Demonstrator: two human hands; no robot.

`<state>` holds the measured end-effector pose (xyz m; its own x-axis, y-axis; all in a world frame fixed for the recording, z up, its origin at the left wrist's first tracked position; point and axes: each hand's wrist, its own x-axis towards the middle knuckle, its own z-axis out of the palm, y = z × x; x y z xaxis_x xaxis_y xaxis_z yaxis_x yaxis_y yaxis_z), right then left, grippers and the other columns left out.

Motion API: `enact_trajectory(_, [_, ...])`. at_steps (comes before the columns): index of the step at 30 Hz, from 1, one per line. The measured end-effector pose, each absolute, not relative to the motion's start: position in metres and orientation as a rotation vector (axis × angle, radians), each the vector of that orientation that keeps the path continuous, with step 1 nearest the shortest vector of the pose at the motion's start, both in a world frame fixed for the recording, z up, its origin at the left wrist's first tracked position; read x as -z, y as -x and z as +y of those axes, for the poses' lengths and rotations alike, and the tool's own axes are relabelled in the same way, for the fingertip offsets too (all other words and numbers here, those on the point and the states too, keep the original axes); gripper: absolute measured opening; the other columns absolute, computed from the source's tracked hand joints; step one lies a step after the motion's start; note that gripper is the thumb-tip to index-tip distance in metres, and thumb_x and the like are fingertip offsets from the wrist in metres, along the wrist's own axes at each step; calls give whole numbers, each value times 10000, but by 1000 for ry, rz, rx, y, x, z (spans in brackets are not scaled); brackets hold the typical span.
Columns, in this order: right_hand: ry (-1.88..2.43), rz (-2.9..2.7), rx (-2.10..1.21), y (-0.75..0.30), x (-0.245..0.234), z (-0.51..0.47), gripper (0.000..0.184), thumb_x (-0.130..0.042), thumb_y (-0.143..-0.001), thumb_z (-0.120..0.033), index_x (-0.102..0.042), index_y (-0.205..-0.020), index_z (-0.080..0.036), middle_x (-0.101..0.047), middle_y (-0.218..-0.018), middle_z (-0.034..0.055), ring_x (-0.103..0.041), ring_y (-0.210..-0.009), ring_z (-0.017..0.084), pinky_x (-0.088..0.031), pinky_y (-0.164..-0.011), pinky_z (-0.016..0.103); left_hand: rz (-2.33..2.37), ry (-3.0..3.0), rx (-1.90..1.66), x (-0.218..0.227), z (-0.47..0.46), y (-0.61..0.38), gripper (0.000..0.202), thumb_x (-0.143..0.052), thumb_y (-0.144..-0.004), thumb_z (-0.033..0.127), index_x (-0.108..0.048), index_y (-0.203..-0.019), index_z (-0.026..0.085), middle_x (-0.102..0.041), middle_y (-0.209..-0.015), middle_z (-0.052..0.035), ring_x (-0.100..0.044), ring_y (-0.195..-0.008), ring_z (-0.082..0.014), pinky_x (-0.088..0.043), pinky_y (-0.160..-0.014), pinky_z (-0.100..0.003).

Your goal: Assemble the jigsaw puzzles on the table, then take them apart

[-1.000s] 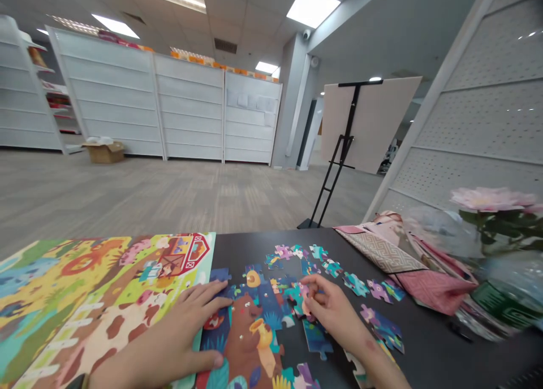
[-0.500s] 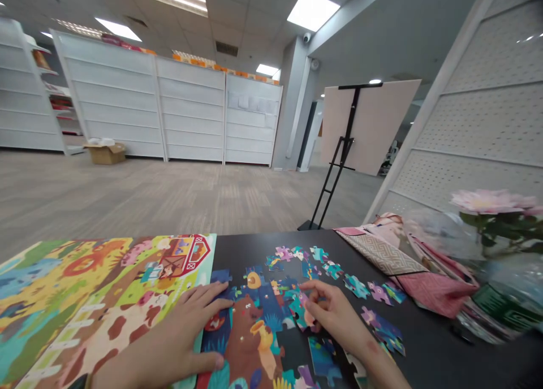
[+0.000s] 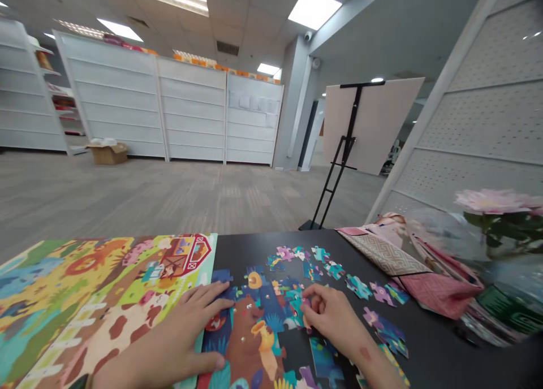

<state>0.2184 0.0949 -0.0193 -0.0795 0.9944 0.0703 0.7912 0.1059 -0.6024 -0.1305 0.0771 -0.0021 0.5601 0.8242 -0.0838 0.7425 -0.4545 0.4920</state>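
A partly assembled jigsaw puzzle with a brown bear (image 3: pixel 246 344) lies on the black table (image 3: pixel 246 246). My left hand (image 3: pixel 186 327) rests flat along its left edge, fingers spread, with the thumb and fingertips touching the puzzle. At its right side, my right hand (image 3: pixel 328 315) has its fingers curled, with thumb and index finger pinching a teal-and-pink puzzle piece (image 3: pixel 306 316). The fingers hide part of that piece. Loose dark blue pieces (image 3: pixel 326 359) lie just below my right hand, by a gap in the puzzle.
Several loose puzzle pieces (image 3: pixel 334 270) arc across the table's far and right side. A farm-animal picture board (image 3: pixel 127 298) covers the left. At the right are a pink bag (image 3: pixel 445 290), a bottle with a green label (image 3: pixel 504 310) and pink flowers (image 3: pixel 494 201).
My right hand has shifted slightly and turned, with its fingers more curled; the piece at its fingertips now shows less. My left hand has stayed in place.
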Motion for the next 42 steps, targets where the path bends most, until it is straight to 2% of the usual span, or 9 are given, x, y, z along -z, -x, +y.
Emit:
enact_trajectory(9, [1641, -1866, -746, -222, 22, 95, 190, -595, -817, -287, -708, -927, -181, -600, -569, -38, -521, -528, 139, -355, -546, 253, 1292, -2301, -185, -2, 77, 127, 720, -738, -812, 639, -532, -1453, 382, -284, -1651, -46, -225, -1504, -417, -230, -1193, -639])
enact_trajectory(13, [1481, -1768, -918, -224, 23, 95, 316, -605, -864, -387, -701, -1075, -172, -606, -648, -23, -565, -602, 155, -407, -591, 260, 1299, -2294, -167, -3, 75, 127, 721, -735, -814, 639, -529, -1455, 383, -282, -1652, -44, -217, -1508, -409, -235, -1195, -629])
enact_trajectory(15, [1426, -1718, -994, -224, 22, 95, 358, -609, -872, -443, -706, -1076, -165, -607, -660, -16, -572, -616, 159, -425, -606, 268, 1299, -2297, -170, -4, 75, 127, 722, -735, -815, 637, -526, -1457, 381, -281, -1652, -47, -217, -1509, -408, -237, -1196, -624])
enact_trajectory(18, [1410, -1658, -1048, -223, 19, 95, 380, -669, -823, -464, -724, -1029, -149, -575, -665, -22, -555, -620, 152, -434, -612, 269, 1297, -2301, -178, -6, 75, 126, 717, -736, -815, 632, -537, -1451, 369, -301, -1644, -63, -234, -1501, -416, -229, -1193, -636])
enact_trajectory(24, [1353, -1595, -1135, -216, 12, 91, 370, -751, -733, -380, -709, -1029, -162, -500, -675, -57, -525, -610, 127, -443, -614, 256, 1291, -2288, -199, -12, 73, 124, 724, -749, -802, 633, -552, -1442, 359, -304, -1641, -77, -240, -1497, -426, -239, -1193, -626])
enact_trajectory(29, [1317, -1559, -1192, -224, 1, 88, 501, -738, -755, -537, -672, -1096, -175, -542, -709, -37, -567, -598, 143, -426, -561, 257, 1312, -2284, -155, -18, 71, 121, 730, -783, -782, 571, -557, -1440, 349, -296, -1641, -77, -238, -1498, -422, -219, -1197, -628])
enact_trajectory(32, [1315, -1567, -1092, -248, -10, 85, 483, -708, -795, -546, -657, -1109, -182, -578, -718, -27, -577, -607, 146, -438, -587, 264, 1319, -2306, -167, -20, 71, 120, 712, -798, -770, 525, -578, -1421, 341, -331, -1626, -78, -274, -1485, -421, -236, -1194, -622])
enact_trajectory(36, [1538, -1746, -781, -299, -16, 76, 332, -647, -835, -510, -720, -867, -188, -645, -681, 12, -586, -634, 181, -448, -607, 286, 1275, -2325, -182, -19, 72, 121, 742, -758, -785, 621, -572, -1434, 313, -323, -1624, -108, -267, -1483, -436, -221, -1193, -635])
enact_trajectory(42, [1773, -1834, -379, -374, 2, 61, 250, -549, -839, -389, -739, -802, -231, -752, -838, 69, -682, -809, 270, -513, -773, 373, 1268, -2314, -182, -7, 74, 125, 742, -724, -810, 665, -534, -1459, 360, -279, -1645, -83, -229, -1497, -430, -193, -1197, -642])
